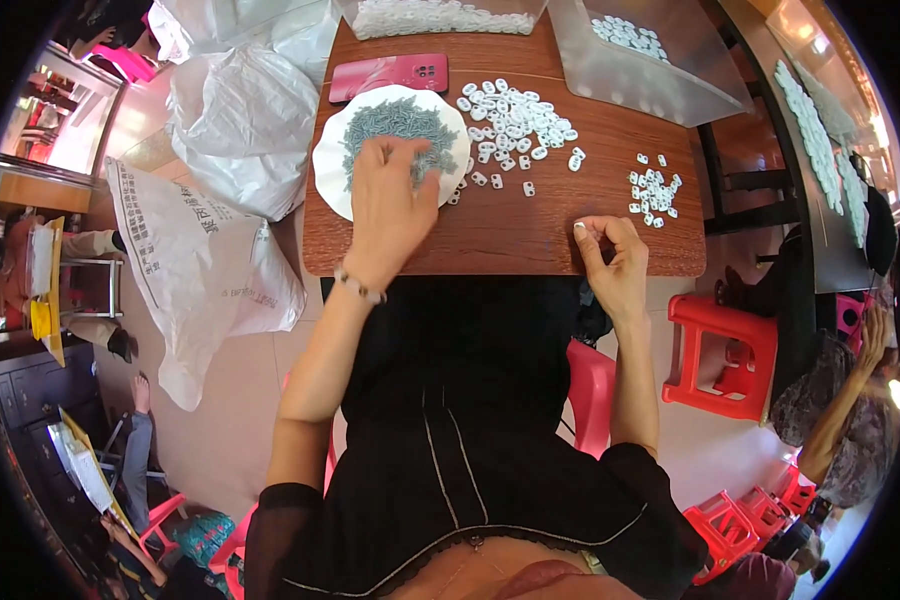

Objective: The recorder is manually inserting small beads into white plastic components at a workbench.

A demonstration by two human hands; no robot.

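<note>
Head view: grey pins (pixel 390 120) lie under the half-curled left grip (pixel 394 200), two-holed white pieces (pixel 652 190) beyond the near-closed right grip (pixel 618 258). Can't tell what's held.

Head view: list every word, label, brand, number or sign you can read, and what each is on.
White sack on the floor: dark printed characters, larger above, a fainter line lower down; I won't copy the wording.
Pink phone: no lettering I can make out.
White two-holed pieces: no readable marks.
Background at both sides: too small or blurred.
</note>
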